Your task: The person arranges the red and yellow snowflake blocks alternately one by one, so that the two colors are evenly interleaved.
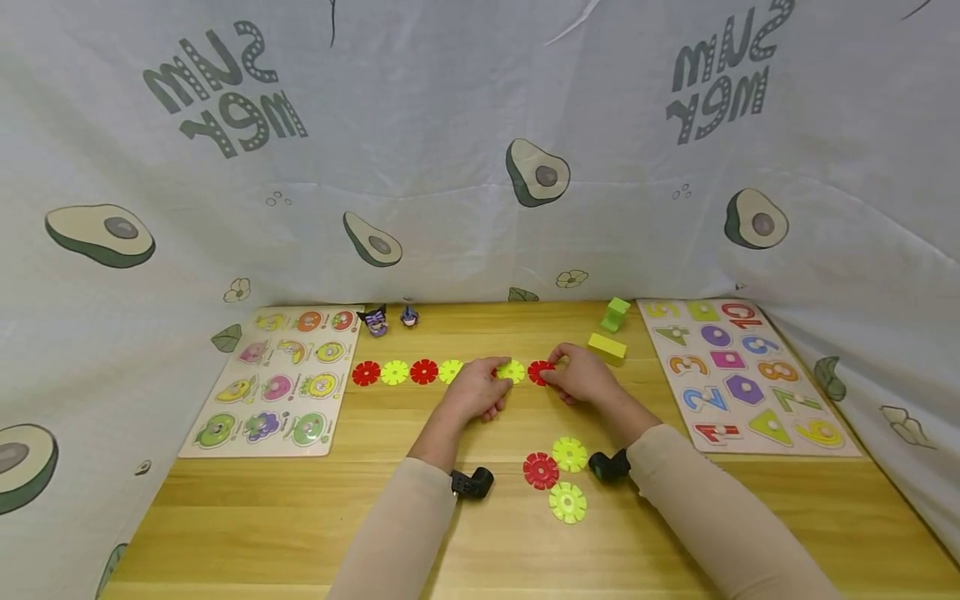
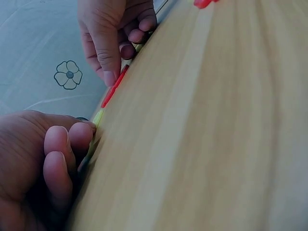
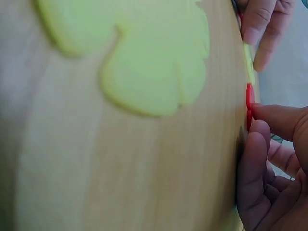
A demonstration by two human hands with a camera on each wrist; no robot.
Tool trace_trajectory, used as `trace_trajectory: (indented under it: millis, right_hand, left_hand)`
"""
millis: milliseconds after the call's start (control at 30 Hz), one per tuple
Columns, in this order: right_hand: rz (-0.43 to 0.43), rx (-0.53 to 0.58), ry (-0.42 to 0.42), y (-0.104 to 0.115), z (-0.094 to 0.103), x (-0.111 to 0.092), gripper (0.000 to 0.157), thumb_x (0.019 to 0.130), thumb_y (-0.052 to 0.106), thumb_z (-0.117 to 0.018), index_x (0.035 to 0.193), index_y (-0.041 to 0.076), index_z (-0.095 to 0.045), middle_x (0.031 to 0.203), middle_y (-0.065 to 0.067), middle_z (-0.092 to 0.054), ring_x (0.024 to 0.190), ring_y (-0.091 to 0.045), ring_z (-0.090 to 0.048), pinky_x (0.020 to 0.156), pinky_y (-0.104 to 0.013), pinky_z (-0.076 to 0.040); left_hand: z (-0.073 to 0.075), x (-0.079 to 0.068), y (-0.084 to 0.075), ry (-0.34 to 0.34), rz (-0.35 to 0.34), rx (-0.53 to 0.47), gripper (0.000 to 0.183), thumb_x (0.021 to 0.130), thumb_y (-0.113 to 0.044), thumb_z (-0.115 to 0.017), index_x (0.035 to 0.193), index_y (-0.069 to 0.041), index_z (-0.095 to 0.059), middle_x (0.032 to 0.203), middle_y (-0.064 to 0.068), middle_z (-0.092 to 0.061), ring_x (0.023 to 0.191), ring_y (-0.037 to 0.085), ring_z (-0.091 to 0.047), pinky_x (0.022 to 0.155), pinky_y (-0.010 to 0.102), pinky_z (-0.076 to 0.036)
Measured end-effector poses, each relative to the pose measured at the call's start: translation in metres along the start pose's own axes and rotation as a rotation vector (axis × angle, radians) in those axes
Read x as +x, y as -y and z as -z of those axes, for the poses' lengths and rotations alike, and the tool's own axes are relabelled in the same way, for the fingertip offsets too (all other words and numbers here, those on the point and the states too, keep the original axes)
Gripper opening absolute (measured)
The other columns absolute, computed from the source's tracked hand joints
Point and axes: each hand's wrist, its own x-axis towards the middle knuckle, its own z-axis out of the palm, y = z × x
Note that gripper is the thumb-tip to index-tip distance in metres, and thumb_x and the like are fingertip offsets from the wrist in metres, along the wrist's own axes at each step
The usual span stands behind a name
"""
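Observation:
A row of red and yellow notched plastic snowflake discs lies along the table, starting with a red snowflake disc (image 1: 366,373) at its left end. My left hand (image 1: 477,392) pinches a yellow snowflake disc (image 1: 513,371) near the right of the row, covering part of the row behind it. At the right end, my right hand (image 1: 583,377) pinches a red snowflake disc (image 1: 538,372) between thumb and finger. In the right wrist view this red disc (image 3: 250,98) lies close to the yellow one (image 3: 249,62). Both discs are down at table level.
Nearer me lie a loose red disc (image 1: 541,471) and two yellow discs (image 1: 570,454). A fruit puzzle board (image 1: 337,417) is at left, a number puzzle board (image 1: 750,446) at right. Yellow block (image 1: 607,349), green block (image 1: 615,314) and two small purple figures (image 1: 375,322) stand behind.

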Motion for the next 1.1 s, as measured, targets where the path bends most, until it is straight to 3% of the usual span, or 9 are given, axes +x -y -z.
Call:
trace_trajectory:
  millis: [367, 600, 900, 1100]
  right_hand:
    - [0.073, 0.011, -0.004, -0.006, 0.001, -0.011, 0.032, 0.088, 0.031, -0.063, 0.111, 0.011, -0.053, 0.059, -0.006, -0.056, 0.045, -0.017, -0.052, 0.043, -0.027, -0.043]
    - [0.158, 0.003, 0.041, -0.017, 0.006, -0.045, 0.035, 0.086, 0.029, -0.066, 0.115, 0.012, -0.054, 0.062, -0.006, -0.053, 0.048, -0.020, -0.053, 0.045, -0.030, -0.044]
    - [0.232, -0.024, 0.116, -0.038, 0.007, -0.082, 0.034, 0.080, 0.029, -0.073, 0.110, 0.018, -0.060, 0.069, -0.003, -0.052, 0.057, -0.016, -0.048, 0.047, -0.025, -0.038]
    - [0.326, -0.059, 0.185, -0.050, 0.007, -0.097, 0.041, 0.076, 0.031, -0.076, 0.112, 0.019, -0.059, 0.074, 0.001, -0.054, 0.062, -0.015, -0.049, 0.051, -0.024, -0.042]
  left_hand:
    - [-0.001, -0.002, -0.001, 0.003, -0.007, 0.029, 0.049, 0.090, -0.027, -0.062, 0.136, -0.024, -0.047, 0.057, 0.008, -0.060, 0.038, 0.017, -0.051, 0.038, 0.031, -0.049]
    - [-0.001, -0.003, -0.004, 0.023, -0.034, 0.085, 0.048, 0.088, -0.030, -0.064, 0.134, -0.026, -0.050, 0.056, 0.006, -0.060, 0.038, 0.016, -0.049, 0.036, 0.029, -0.047]
    - [-0.016, 0.002, -0.017, 0.074, -0.103, 0.051, 0.047, 0.088, -0.027, -0.064, 0.134, -0.023, -0.050, 0.056, 0.007, -0.059, 0.038, 0.017, -0.052, 0.038, 0.031, -0.049]
    - [-0.029, 0.005, -0.025, 0.059, -0.070, 0.049, 0.046, 0.089, -0.029, -0.063, 0.132, -0.027, -0.051, 0.054, 0.006, -0.059, 0.037, 0.017, -0.051, 0.036, 0.029, -0.047]
